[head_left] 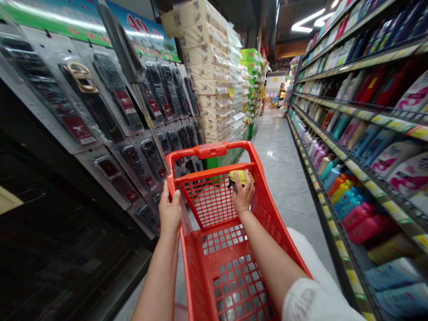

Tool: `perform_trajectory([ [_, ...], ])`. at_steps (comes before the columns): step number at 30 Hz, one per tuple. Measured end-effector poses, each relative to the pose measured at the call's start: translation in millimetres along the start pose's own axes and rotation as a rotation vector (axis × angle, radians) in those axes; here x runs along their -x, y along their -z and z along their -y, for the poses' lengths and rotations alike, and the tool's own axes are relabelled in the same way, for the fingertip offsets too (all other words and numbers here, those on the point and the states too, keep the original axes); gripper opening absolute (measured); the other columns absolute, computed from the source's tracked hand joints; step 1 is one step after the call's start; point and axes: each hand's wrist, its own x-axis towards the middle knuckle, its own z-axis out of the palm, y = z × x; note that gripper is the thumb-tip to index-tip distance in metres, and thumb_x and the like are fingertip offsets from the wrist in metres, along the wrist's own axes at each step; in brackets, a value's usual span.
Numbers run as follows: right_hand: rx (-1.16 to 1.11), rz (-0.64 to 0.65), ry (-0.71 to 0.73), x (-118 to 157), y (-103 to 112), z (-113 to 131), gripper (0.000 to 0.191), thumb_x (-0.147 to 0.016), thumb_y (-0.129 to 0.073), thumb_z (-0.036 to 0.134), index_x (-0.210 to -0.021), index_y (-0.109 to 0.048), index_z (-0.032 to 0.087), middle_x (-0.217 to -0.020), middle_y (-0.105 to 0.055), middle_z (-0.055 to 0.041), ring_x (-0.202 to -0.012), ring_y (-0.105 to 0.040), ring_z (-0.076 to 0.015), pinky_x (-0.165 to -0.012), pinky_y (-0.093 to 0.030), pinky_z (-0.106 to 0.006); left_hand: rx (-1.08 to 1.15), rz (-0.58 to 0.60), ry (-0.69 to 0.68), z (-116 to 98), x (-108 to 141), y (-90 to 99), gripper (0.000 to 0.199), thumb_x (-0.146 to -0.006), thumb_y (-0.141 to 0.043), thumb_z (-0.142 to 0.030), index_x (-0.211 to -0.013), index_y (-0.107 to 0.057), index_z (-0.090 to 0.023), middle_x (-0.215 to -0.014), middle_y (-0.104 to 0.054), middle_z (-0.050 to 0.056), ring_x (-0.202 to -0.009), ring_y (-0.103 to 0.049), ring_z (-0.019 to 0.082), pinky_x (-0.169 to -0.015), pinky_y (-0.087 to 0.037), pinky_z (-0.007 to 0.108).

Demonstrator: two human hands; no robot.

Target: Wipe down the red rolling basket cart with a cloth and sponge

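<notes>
A red plastic rolling shopping basket with grid walls and floor stands tilted in front of me. My left hand is closed around its left rim, close to the far corner. From that corner a metal pull rod with a grey grip rises up and to the left. Inside the basket, my right hand is closed on a yellow and dark cloth-like item, pressing it against the upper part of the far grid wall. My fingers cover part of this item, so its exact kind is unclear. A red carrying handle spans the far end.
On the left, packaged belts hang on a display wall. Tall stacks of wrapped cartons stand beyond it. Shelves of bottles line the right side. A grey tiled aisle runs ahead between them.
</notes>
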Motion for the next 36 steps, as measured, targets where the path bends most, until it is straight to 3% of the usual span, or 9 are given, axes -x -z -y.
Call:
perform_trajectory([
  [8,-0.246,0.027,-0.257,83,-18,-39,0.062,-0.074,-0.044,0.004,-0.132,-0.057,0.023,-0.126,-0.044,-0.0107,-0.119,-0.048,-0.0243,-0.101,-0.042,-0.045,0.016,0.017,-0.012,7,-2,-1.0,0.059,-0.088,-0.054,-0.019,-0.145,-0.042,-0.012,-0.152,-0.040,0.010,-0.142,-0.035,0.019,-0.118,-0.023,0.031],
  [12,-0.277,-0.071,-0.505,100,-27,-8,0.060,-0.080,-0.043,0.010,-0.139,-0.046,0.019,-0.119,-0.045,-0.0133,-0.109,-0.054,-0.0231,-0.095,-0.046,-0.041,0.066,0.031,0.002,9,0,-1.0,0.057,-0.089,-0.055,-0.023,-0.144,-0.043,-0.016,-0.152,-0.041,0.008,-0.142,-0.035,0.019,-0.118,-0.023,0.032],
  [14,-0.265,-0.066,-0.474,85,-25,22,0.062,-0.083,-0.044,0.013,-0.144,-0.039,0.023,-0.124,-0.043,-0.0138,-0.115,-0.051,-0.0235,-0.096,-0.046,-0.039,0.122,0.047,0.025,10,1,-0.5,0.056,-0.090,-0.055,-0.026,-0.144,-0.043,-0.018,-0.153,-0.041,0.007,-0.142,-0.035,0.019,-0.118,-0.024,0.032],
  [18,-0.214,0.226,-0.091,49,-12,74,0.067,-0.082,-0.050,0.007,-0.142,-0.043,0.035,-0.136,-0.039,-0.0090,-0.121,-0.045,-0.0241,-0.100,-0.044,-0.039,0.272,0.081,0.112,10,1,0.6,0.054,-0.092,-0.051,-0.028,-0.145,-0.043,-0.023,-0.153,-0.041,0.002,-0.140,-0.038,0.018,-0.116,-0.030,0.031],
  [22,-0.071,0.507,0.097,70,-5,71,0.064,-0.084,-0.049,0.004,-0.132,-0.053,0.045,-0.138,-0.044,-0.0050,-0.117,-0.044,-0.0257,-0.094,-0.047,-0.041,0.336,0.102,0.178,12,0,2.4,0.057,-0.092,-0.051,-0.029,-0.147,-0.039,-0.024,-0.153,-0.040,0.003,-0.138,-0.041,0.019,-0.113,-0.035,0.030],
  [28,-0.058,0.955,-0.011,134,2,44,0.042,-0.083,-0.053,0.010,-0.111,-0.070,0.036,-0.124,-0.057,-0.0066,-0.103,-0.056,-0.0242,-0.080,-0.051,-0.034,0.331,0.132,0.169,16,0,8.0,0.062,-0.088,-0.057,-0.032,-0.147,-0.038,-0.026,-0.154,-0.038,0.003,-0.139,-0.040,0.020,-0.114,-0.034,0.032],
  [30,-0.190,0.956,-0.142,125,5,59,0.047,-0.078,-0.057,0.011,-0.118,-0.067,0.034,-0.116,-0.060,-0.0050,-0.100,-0.059,-0.0214,-0.085,-0.050,-0.032,0.341,0.136,0.169,15,0,8.7,0.061,-0.087,-0.059,-0.031,-0.146,-0.041,-0.027,-0.152,-0.042,0.003,-0.137,-0.043,0.020,-0.113,-0.036,0.033],
  [33,-0.536,0.747,-0.284,85,10,104,0.062,-0.073,-0.060,0.012,-0.132,-0.056,0.030,-0.119,-0.059,-0.0037,-0.109,-0.057,-0.0205,-0.095,-0.048,-0.033,0.379,0.118,0.194,11,1,7.1,0.059,-0.086,-0.057,-0.024,-0.144,-0.044,-0.025,-0.150,-0.045,0.003,-0.134,-0.047,0.020,-0.112,-0.038,0.033],
  [36,-0.882,0.566,-0.232,50,13,146,0.066,-0.077,-0.053,0.011,-0.140,-0.048,0.031,-0.136,-0.049,-0.0036,-0.124,-0.049,-0.0175,-0.109,-0.040,-0.033,0.411,0.091,0.251,5,2,3.5,0.062,-0.087,-0.053,-0.018,-0.147,-0.039,-0.022,-0.148,-0.047,0.005,-0.131,-0.050,0.020,-0.112,-0.037,0.034],
])
